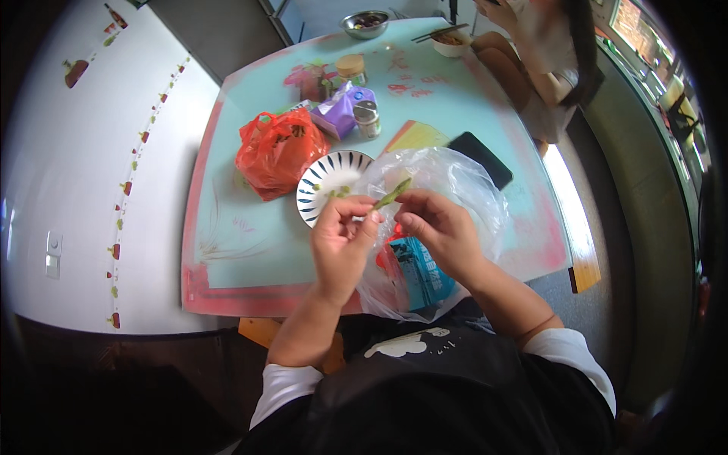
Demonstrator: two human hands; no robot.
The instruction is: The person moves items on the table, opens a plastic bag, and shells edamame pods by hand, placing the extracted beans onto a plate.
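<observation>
A slender green bean pod [392, 194] is pinched at its lower end between the thumb and index finger of my left hand [344, 239]. My right hand [441, 230] is at the pod's other side, index fingertip close against it and thumb apart; whether they touch is unclear. Below and left, a white plate [307, 196] with dark blue strokes round its rim carries several small green beans [341, 191]. Beneath my right hand spreads a clear plastic bag [483, 213]. A blue printed packet [424, 273] and something red show at the bag.
A knotted red plastic bag [281, 153], purple pouch [341, 111], lidded shaker jar [368, 120] and tan-lidded jar [351, 69] stand beyond the plate. A black phone [482, 159] lies right. Farther off are a metal bowl [364, 25], a food bowl [452, 46] with chopsticks and a seated person [534, 62].
</observation>
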